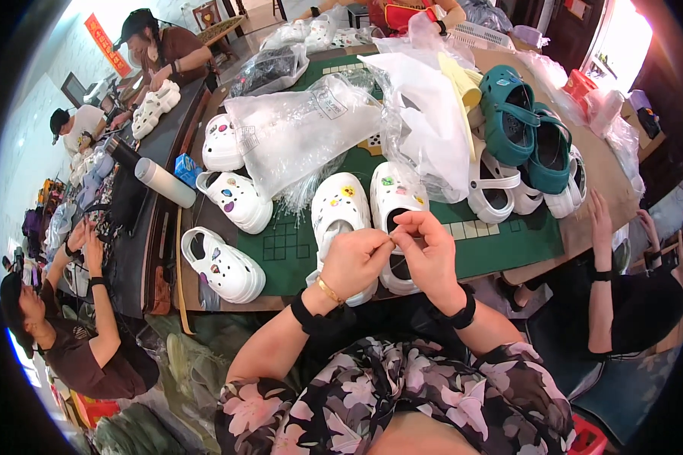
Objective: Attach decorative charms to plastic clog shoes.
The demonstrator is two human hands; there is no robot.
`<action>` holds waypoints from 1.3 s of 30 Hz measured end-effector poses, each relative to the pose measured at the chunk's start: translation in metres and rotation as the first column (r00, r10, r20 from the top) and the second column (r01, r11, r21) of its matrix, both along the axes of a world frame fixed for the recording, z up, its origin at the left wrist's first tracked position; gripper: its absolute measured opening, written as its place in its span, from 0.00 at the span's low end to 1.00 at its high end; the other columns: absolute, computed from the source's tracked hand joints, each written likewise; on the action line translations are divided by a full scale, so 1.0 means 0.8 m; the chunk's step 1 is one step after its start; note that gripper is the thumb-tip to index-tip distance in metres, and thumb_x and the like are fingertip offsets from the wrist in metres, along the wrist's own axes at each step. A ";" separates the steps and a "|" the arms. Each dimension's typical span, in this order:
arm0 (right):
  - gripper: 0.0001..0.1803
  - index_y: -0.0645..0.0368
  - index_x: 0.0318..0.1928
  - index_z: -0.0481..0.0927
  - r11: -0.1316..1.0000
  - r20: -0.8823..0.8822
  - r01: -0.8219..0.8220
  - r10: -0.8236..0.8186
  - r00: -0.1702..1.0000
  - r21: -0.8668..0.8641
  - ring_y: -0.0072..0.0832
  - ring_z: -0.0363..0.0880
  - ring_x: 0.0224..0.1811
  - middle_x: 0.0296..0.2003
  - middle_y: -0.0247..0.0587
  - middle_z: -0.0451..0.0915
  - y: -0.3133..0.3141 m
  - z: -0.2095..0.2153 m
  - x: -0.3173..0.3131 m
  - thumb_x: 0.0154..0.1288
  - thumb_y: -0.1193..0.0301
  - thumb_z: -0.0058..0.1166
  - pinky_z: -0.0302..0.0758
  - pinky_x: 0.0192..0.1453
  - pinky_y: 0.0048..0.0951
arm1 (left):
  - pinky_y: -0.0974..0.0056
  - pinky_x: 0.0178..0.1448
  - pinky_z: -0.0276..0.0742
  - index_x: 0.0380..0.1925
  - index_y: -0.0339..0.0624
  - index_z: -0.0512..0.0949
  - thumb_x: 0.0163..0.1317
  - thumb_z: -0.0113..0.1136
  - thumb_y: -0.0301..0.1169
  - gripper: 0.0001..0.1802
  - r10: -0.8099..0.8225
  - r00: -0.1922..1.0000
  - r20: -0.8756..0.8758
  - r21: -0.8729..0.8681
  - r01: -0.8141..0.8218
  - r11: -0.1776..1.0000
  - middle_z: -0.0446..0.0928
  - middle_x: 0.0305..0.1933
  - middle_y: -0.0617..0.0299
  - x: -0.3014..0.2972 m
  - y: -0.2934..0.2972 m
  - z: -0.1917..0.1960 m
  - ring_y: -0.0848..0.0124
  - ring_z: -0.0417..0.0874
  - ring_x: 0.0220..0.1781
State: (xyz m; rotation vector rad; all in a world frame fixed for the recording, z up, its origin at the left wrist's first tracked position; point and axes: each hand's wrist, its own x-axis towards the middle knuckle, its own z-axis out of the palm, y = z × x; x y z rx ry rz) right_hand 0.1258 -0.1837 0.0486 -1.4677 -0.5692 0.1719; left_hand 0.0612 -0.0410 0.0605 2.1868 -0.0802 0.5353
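left hand (354, 262) and right hand (430, 254): fingertips pinched together, item too small to tell | below: pair of white foam clogs with charms (340, 206) | upper centre: clear plastic bags (303, 129)

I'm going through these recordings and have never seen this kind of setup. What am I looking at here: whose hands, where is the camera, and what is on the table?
There is no machine: a person wears a wide fisheye camera on the head, looking down, so edges bend. The two forearms entering from below are theirs. The left hand and right hand meet, fingers pinched together over something too small to identify, just above a pair of white clogs with coloured charms. On the green mat lie more white clogs, teal clogs and clear plastic bags. Other people work around the table.
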 end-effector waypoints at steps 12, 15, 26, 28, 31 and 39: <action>0.24 0.62 0.53 0.74 0.934 0.546 0.350 -0.332 0.769 0.075 0.38 0.71 0.55 0.53 0.47 0.73 -0.029 0.017 0.039 0.53 0.80 0.61 0.71 0.54 0.31 | 0.60 0.52 0.71 0.51 0.38 0.76 0.54 0.65 0.25 0.22 0.384 0.856 0.346 0.170 -0.460 0.872 0.76 0.50 0.51 -0.012 0.050 0.012 0.56 0.76 0.51; 0.31 0.61 0.58 0.70 0.854 0.605 0.512 -0.453 0.654 0.086 0.44 0.67 0.60 0.61 0.53 0.66 -0.035 0.039 0.066 0.52 0.75 0.64 0.68 0.59 0.39 | 0.53 0.68 0.61 0.63 0.34 0.64 0.54 0.66 0.29 0.36 0.663 0.693 0.284 -0.089 -0.669 0.738 0.69 0.61 0.46 -0.005 0.090 0.002 0.50 0.66 0.66; 0.16 0.69 0.51 0.76 0.921 0.560 0.326 -0.158 0.813 -0.213 0.50 0.76 0.54 0.53 0.60 0.76 -0.003 0.008 0.130 0.66 0.72 0.51 0.72 0.59 0.38 | 0.63 0.50 0.74 0.62 0.25 0.65 0.54 0.66 0.30 0.37 0.508 0.752 -0.420 -0.550 -0.657 0.517 0.77 0.50 0.47 0.033 0.201 -0.089 0.64 0.79 0.48; 0.16 0.69 0.52 0.75 0.963 0.383 0.200 -0.118 0.916 -0.183 0.43 0.78 0.53 0.54 0.55 0.77 -0.015 0.020 0.125 0.68 0.73 0.50 0.73 0.57 0.33 | 0.64 0.42 0.74 0.57 0.30 0.72 0.55 0.62 0.27 0.27 0.489 0.839 -0.237 -0.482 -0.539 0.691 0.80 0.35 0.58 0.053 0.144 -0.052 0.71 0.78 0.36; 0.20 0.68 0.56 0.74 0.996 0.084 -0.034 0.042 0.996 -0.088 0.27 0.78 0.50 0.51 0.45 0.79 -0.001 0.027 0.104 0.68 0.70 0.54 0.75 0.54 0.30 | 0.60 0.47 0.71 0.54 0.38 0.75 0.53 0.59 0.22 0.24 0.285 0.943 0.170 0.100 -0.304 0.947 0.76 0.32 0.57 0.044 0.072 0.007 0.62 0.76 0.35; 0.14 0.65 0.47 0.81 0.990 0.068 -0.133 0.136 0.988 -0.048 0.20 0.79 0.35 0.35 0.38 0.84 0.000 0.066 0.087 0.61 0.75 0.55 0.77 0.40 0.25 | 0.52 0.58 0.67 0.55 0.40 0.74 0.49 0.64 0.26 0.28 -0.113 0.992 0.048 0.339 0.091 0.936 0.76 0.46 0.55 0.011 -0.001 0.050 0.53 0.74 0.50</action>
